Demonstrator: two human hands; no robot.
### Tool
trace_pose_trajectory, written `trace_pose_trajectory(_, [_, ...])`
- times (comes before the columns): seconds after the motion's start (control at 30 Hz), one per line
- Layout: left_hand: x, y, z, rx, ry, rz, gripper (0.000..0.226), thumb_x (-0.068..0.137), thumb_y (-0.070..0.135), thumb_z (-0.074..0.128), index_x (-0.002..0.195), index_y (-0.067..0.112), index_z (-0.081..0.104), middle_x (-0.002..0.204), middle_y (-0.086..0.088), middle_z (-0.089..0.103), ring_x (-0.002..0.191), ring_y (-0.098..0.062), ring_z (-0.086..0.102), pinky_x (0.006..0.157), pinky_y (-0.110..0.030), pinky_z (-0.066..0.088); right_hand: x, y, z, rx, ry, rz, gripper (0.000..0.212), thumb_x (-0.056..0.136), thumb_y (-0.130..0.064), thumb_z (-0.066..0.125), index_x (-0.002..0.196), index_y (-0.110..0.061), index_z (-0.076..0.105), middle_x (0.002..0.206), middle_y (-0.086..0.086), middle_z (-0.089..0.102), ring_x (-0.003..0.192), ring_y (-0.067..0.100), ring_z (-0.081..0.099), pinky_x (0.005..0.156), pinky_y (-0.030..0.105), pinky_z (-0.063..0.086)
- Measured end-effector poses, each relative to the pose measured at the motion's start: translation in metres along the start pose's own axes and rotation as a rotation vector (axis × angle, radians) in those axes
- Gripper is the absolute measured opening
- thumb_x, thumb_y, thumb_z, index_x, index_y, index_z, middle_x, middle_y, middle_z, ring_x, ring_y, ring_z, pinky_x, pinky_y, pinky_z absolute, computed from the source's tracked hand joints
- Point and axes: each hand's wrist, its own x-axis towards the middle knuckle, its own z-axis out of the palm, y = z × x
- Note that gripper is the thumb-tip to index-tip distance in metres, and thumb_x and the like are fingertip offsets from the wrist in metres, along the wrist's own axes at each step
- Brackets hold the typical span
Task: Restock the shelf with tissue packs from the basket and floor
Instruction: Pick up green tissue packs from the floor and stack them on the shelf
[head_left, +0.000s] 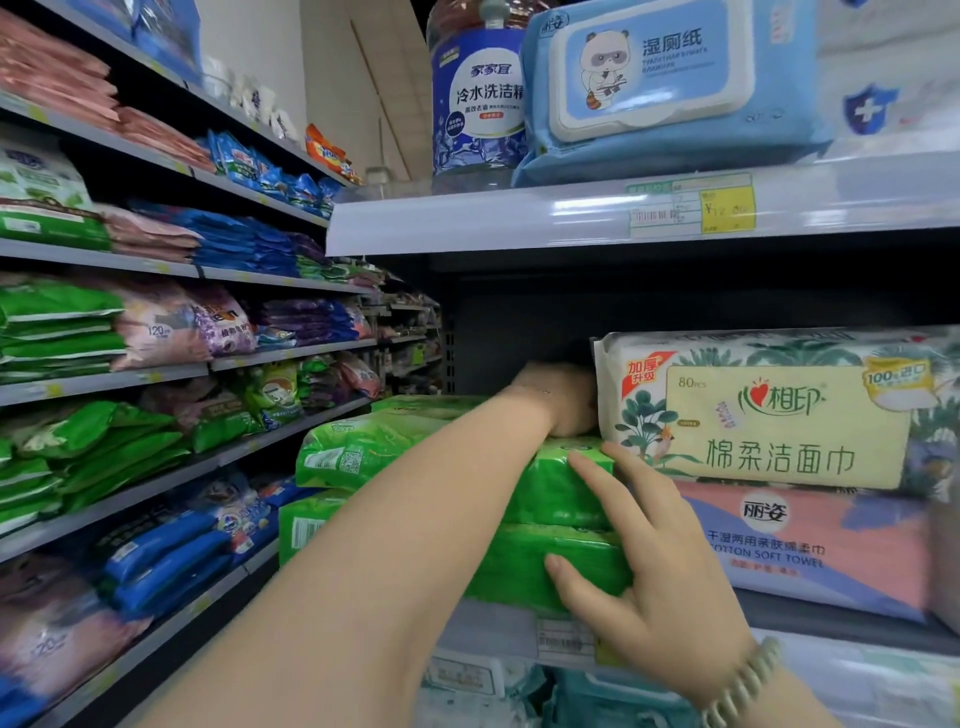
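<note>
Two green tissue packs, the upper pack (374, 447) on the lower pack (519, 566), lay stacked at the front edge of the shelf (488, 629), toward its left end. The right hand (649, 566), wearing a bead bracelet (743, 680), pressed loosely spread fingers flat against their front ends, its grip open, while the left hand (558, 400) rested on top of the upper pack near the back, its fingers hidden, so its grip could not be told. Just right of the stack, a white facial-towel pack (779, 415) lay on a pink cotton towel pack (831, 545).
</note>
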Motion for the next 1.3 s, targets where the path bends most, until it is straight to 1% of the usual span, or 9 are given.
trace_pose_trajectory(0.13, [-0.015, -0.013, -0.015, 0.058, 0.043, 0.069, 0.033, 0.097, 0.034, 0.041, 0.125, 0.021, 0.053, 0.124, -0.007, 0.059, 0.101, -0.027, 0.059, 0.073, -0.029, 0.042, 0.001, -0.003, -0.003, -0.083, -0.04, 0.027, 0.071, 0.078, -0.059, 0.05, 0.137, -0.021, 0.046, 0.138, 0.006, 0.044, 0.122, 0.021, 0.044, 0.092, 0.037, 0.042])
trace_pose_trajectory(0.23, [-0.031, -0.033, -0.015, 0.056, 0.021, 0.115, 0.045, 0.096, 0.036, 0.039, 0.141, 0.029, 0.039, 0.14, -0.004, 0.048, 0.122, -0.027, 0.051, 0.092, -0.039, 0.047, 0.002, -0.005, -0.004, -0.107, -0.059, 0.049, 0.071, 0.079, -0.06, 0.047, 0.138, -0.021, 0.044, 0.139, 0.009, 0.043, 0.121, 0.023, 0.044, 0.091, 0.039, 0.044])
trace_pose_trajectory(0.33, [-0.055, -0.05, -0.009, -0.034, 0.043, 0.125, 0.042, 0.099, 0.041, 0.033, 0.137, 0.026, 0.044, 0.138, -0.003, 0.049, 0.122, -0.025, 0.049, 0.1, -0.043, 0.043, 0.004, -0.006, -0.007, -0.098, -0.122, 0.066, 0.074, 0.081, -0.066, 0.037, 0.143, -0.024, 0.037, 0.146, 0.008, 0.034, 0.128, 0.023, 0.038, 0.101, 0.042, 0.04])
trace_pose_trajectory(0.47, [-0.094, -0.066, -0.004, -0.105, 0.085, 0.122, 0.048, 0.097, 0.054, 0.032, 0.133, 0.026, 0.046, 0.132, -0.002, 0.052, 0.117, -0.021, 0.052, 0.1, -0.042, 0.042, 0.007, -0.01, -0.014, -0.103, -0.248, 0.106, 0.082, 0.08, -0.075, 0.021, 0.149, -0.03, 0.017, 0.154, 0.003, 0.013, 0.14, 0.018, 0.017, 0.113, 0.035, 0.024])
trace_pose_trajectory(0.6, [-0.135, -0.071, -0.001, -0.057, 0.034, 0.089, 0.075, 0.081, 0.077, 0.038, 0.142, 0.034, 0.03, 0.145, 0.006, 0.04, 0.127, -0.016, 0.044, 0.105, -0.044, 0.036, 0.01, -0.017, -0.013, -0.14, -0.255, 0.123, 0.081, 0.081, -0.068, 0.029, 0.148, -0.024, 0.023, 0.154, 0.009, 0.015, 0.139, 0.024, 0.02, 0.111, 0.038, 0.026])
trace_pose_trajectory(0.73, [-0.166, -0.078, 0.015, -0.011, 0.019, 0.02, 0.104, 0.064, 0.084, 0.054, 0.148, 0.037, 0.013, 0.155, 0.011, 0.023, 0.139, -0.018, 0.029, 0.11, -0.051, 0.026, 0.009, -0.028, -0.007, -0.137, -0.215, 0.154, 0.074, 0.086, -0.062, 0.043, 0.147, -0.023, 0.028, 0.152, 0.015, 0.018, 0.131, 0.032, 0.029, 0.105, 0.042, 0.032])
trace_pose_trajectory(0.93, [-0.18, -0.076, 0.034, -0.042, 0.045, -0.161, 0.104, 0.063, 0.082, 0.058, 0.142, 0.058, -0.005, 0.16, 0.011, -0.001, 0.146, -0.031, 0.004, 0.11, -0.063, 0.006, 0.003, -0.037, 0.004, -0.029, -0.205, 0.159, 0.063, 0.092, -0.045, 0.051, 0.147, -0.023, 0.029, 0.152, 0.02, 0.015, 0.133, 0.036, 0.029, 0.107, 0.041, 0.031])
trace_pose_trajectory(1.1, [-0.181, -0.061, 0.042, -0.224, 0.076, -0.211, 0.101, 0.068, 0.069, 0.067, 0.141, 0.059, -0.002, 0.155, 0.01, 0.022, 0.141, -0.027, 0.021, 0.109, -0.064, 0.007, 0.0, -0.028, 0.012, -0.029, -0.174, 0.125, 0.054, 0.091, -0.037, 0.056, 0.139, -0.015, 0.043, 0.15, 0.025, 0.02, 0.13, 0.041, 0.034, 0.106, 0.046, 0.033])
trace_pose_trajectory(1.3, [-0.18, -0.05, 0.048, -0.334, 0.136, -0.195, 0.102, 0.072, 0.057, 0.072, 0.144, 0.056, 0.0, 0.154, 0.011, 0.028, 0.141, -0.02, 0.02, 0.111, -0.057, 0.008, -0.004, -0.022, 0.005, -0.064, -0.121, 0.155, 0.056, 0.088, -0.047, 0.053, 0.134, -0.015, 0.044, 0.142, 0.018, 0.033, 0.11, 0.038, 0.054, 0.083, 0.043, 0.049])
